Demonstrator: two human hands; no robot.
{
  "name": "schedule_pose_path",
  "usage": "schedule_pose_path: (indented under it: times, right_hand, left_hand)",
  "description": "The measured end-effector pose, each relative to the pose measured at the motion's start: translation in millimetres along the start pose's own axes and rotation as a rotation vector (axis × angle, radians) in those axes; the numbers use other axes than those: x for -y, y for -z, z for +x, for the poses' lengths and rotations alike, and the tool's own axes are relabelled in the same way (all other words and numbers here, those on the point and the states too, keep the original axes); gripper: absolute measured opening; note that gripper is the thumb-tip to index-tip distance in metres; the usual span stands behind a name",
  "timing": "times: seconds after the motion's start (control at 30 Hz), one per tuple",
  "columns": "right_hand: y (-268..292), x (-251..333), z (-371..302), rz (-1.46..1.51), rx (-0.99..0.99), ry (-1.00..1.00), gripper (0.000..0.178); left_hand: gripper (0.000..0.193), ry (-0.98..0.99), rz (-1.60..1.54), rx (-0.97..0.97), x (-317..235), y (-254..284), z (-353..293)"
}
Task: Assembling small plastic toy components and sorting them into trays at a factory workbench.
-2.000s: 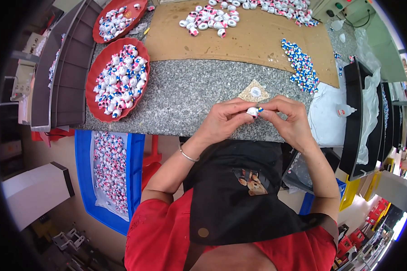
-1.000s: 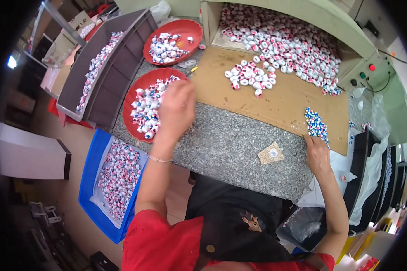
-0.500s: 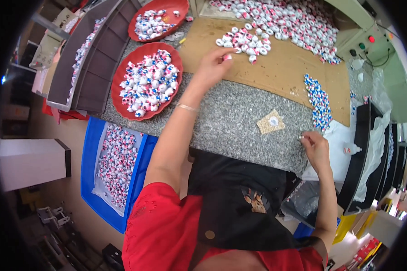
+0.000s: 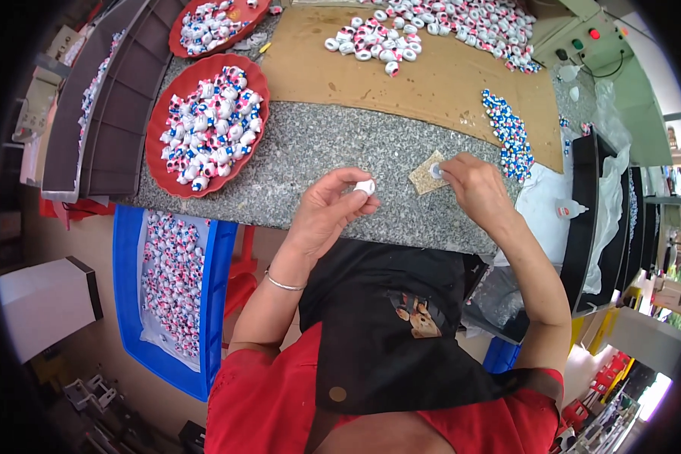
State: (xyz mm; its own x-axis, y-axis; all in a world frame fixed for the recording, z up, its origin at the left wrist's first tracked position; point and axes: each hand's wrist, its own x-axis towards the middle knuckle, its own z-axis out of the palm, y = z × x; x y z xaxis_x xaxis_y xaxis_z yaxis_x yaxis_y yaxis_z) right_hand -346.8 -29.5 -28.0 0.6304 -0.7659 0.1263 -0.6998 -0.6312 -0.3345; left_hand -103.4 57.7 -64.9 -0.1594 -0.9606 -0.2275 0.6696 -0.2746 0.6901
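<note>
Head view: the left hand [image 4: 325, 212] pinches a white piece [image 4: 365, 187] near the desk's [image 4: 303, 144] front edge.
The right hand's [image 4: 477, 188] fingertips are at the white disc [image 4: 436, 171] on the tan pad [image 4: 424, 181]; I cannot tell what they grip. Best touch lightly, keeping the white piece steady.

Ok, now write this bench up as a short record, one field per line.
Left hand: holds a small white piece
Right hand: at the speckled tan pad; grip unclear
On cardboard: white-and-pink pieces; smaller blue-and-white pieces
Bench, left side: two red dishes of mixed-colour pieces
Below bench, left: blue bin of small pieces
</note>
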Motion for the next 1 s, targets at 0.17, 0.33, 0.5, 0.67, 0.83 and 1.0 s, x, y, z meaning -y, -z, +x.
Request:
schedule_pose_path:
  times: [0.17,0.33,0.5,0.67,0.83,1.0]
  right_hand:
    - [-6.1,-0.5,8.9,-0.094,0.017,0.079,0.006]
    - [-3.3,-8.7,5.4,-0.022,0.018,0.096,0.007]
    - [-10.6,-5.1,7.4,-0.038,-0.059,0.059,0.005]
    - [-8.6,-9.8,3.6,0.036,-0.062,0.023,0.007]
    - [2.3,6.2,-11.2,0.475,-0.153,-0.367,0.012]
    - [0.6,13.6,-30.6,1.229,-0.101,-0.607,0.015]
  left_hand:
    - [0.027,-0.02,0.047,0.044,1.3,-2.9,4.0]
    - [0.032,-0.054,0.122,0.064,7.3,-4.3,7.0]
    - [0.034,-0.122,0.326,0.059,17.9,-14.9,10.6]
    - [0.029,-0.421,0.709,0.019,31.0,-23.4,23.1]
    - [0.03,-0.466,0.745,0.006,41.7,-32.2,30.4]
    - [0.029,-0.496,0.825,0.056,47.4,-44.5,32.0]
